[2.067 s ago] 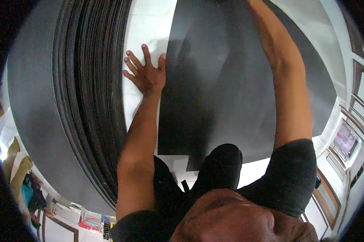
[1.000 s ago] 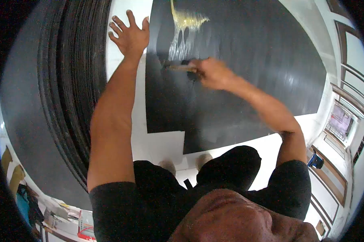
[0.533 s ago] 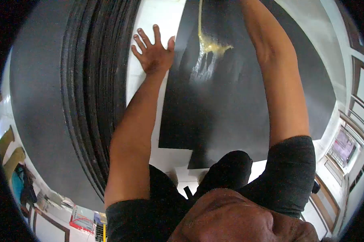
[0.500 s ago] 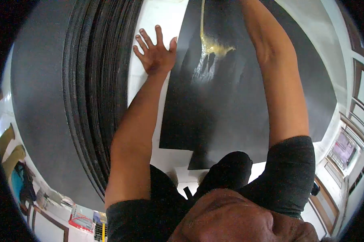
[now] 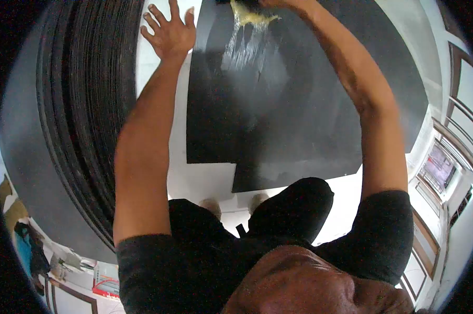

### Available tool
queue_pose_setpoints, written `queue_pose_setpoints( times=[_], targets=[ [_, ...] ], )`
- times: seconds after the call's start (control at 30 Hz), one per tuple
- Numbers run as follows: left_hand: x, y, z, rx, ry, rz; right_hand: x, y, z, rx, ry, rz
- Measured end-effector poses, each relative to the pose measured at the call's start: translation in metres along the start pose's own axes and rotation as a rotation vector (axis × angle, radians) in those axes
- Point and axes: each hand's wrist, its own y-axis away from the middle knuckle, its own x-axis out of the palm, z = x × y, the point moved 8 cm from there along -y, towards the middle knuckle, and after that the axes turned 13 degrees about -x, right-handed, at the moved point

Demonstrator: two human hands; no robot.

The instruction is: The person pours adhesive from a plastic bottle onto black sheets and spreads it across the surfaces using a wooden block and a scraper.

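Note:
My left hand [image 5: 169,35] lies with fingers spread on the white surface, in the gap between a stack of black sheets [image 5: 90,78] and a single flat black sheet [image 5: 310,125]. Its thumb is close to the single sheet's left edge. My right hand [image 5: 289,3] is at the top edge of the view, over that sheet, and its fingers are partly cut off. Beside those fingers a dark piece [image 5: 239,3] shows, too little of it to name. Below it, a yellowish wet glue-like patch [image 5: 252,20] runs into shiny streaks [image 5: 255,52] on the sheet.
The tall stack curves along my left side. My knees [image 5: 304,204] and feet [image 5: 210,206] are close below the sheet's notched near edge. At the lower left are a red-edged box [image 5: 105,280] and cloth items [image 5: 24,246]. A window [image 5: 438,165] shows at the right.
My right hand has come into view at the top, with the dark piece by it. The shiny smear is wider. The view has shifted, and my left hand stays spread.

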Motion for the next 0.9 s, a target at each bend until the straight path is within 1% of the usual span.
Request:
queue_pose_setpoints(
  times=[0.03,0.07,0.1,0.13,0.17,0.2,0.23,0.27,0.3,0.33,0.37,0.4,0.43,0.47,0.5,0.53,0.57,0.63,0.7,0.73,0.8,0.87,0.9],
  targets=[
    [0.001,0.001,0.002,-0.009,-0.043,0.016,0.004,0.007,0.02,0.143,-0.043,0.121],
    [0.001,0.003,0.003,-0.045,-0.041,0.076,0.013,0.014,0.03,0.284,-0.089,0.241],
    [-0.003,0.003,0.006,-0.082,-0.043,0.132,0.024,0.018,0.042,0.276,-0.091,0.235],
    [-0.006,0.0,0.009,-0.118,0.086,0.235,0.033,0.023,0.055,0.294,-0.037,0.249],
    [-0.01,-0.002,0.015,-0.074,0.083,0.266,0.042,0.023,0.065,0.313,0.019,0.261],
    [-0.003,-0.003,0.026,-0.049,0.122,0.286,0.031,0.024,0.102,0.332,-0.043,0.261],
    [0.009,-0.003,0.029,-0.018,0.161,0.306,0.04,0.032,0.104,0.331,-0.035,0.244],
    [0.022,-0.002,0.039,-0.003,0.159,0.293,0.062,0.038,0.109,0.243,-0.029,0.189],
    [0.029,0.0,0.044,0.063,0.198,0.266,0.068,0.041,0.115,0.154,-0.018,0.132],
    [0.033,0.006,0.046,0.125,0.232,0.243,0.064,0.049,0.129,0.199,0.025,0.177],
    [0.025,0.024,0.053,0.069,0.246,0.316,0.07,0.052,0.142,0.201,0.021,0.165],
    [0.004,0.046,0.057,0.045,0.238,0.369,0.083,0.057,0.154,0.182,0.012,0.156],
    [-0.009,0.07,0.067,0.069,0.228,0.359,0.092,0.065,0.162,0.168,0.014,0.142],
    [-0.024,0.088,0.078,0.041,0.241,0.352,0.095,0.075,0.163,0.185,0.028,0.125],
    [-0.044,0.106,0.09,0.025,0.224,0.351,0.093,0.082,0.176,0.088,0.175,-0.019],
    [-0.051,0.122,0.103,0.018,0.211,0.327,0.086,0.085,0.188,-0.013,0.32,-0.157],
    [-0.061,0.131,0.105,0.059,0.132,0.322,0.08,0.082,0.178,-0.008,0.335,-0.158],
    [-0.066,0.128,0.097,0.085,0.066,0.288,0.072,0.069,0.159,-0.095,0.406,-0.141],
    [-0.075,0.126,0.086,0.09,-0.021,0.282,0.071,0.06,0.116,-0.001,0.306,-0.098],
    [-0.068,0.126,0.092,0.085,-0.015,0.29,0.068,0.053,0.098,-0.017,0.311,-0.094],
    [-0.068,0.127,0.098,0.077,-0.029,0.323,0.054,0.05,0.077,-0.041,0.272,-0.233],
    [-0.067,0.127,0.099,0.078,-0.026,0.332,0.039,0.05,0.062,0.007,0.193,-0.084],
    [-0.065,0.127,0.101,0.075,-0.031,0.331,0.057,0.054,0.019,0.35,0.172,0.045]
  ],
)
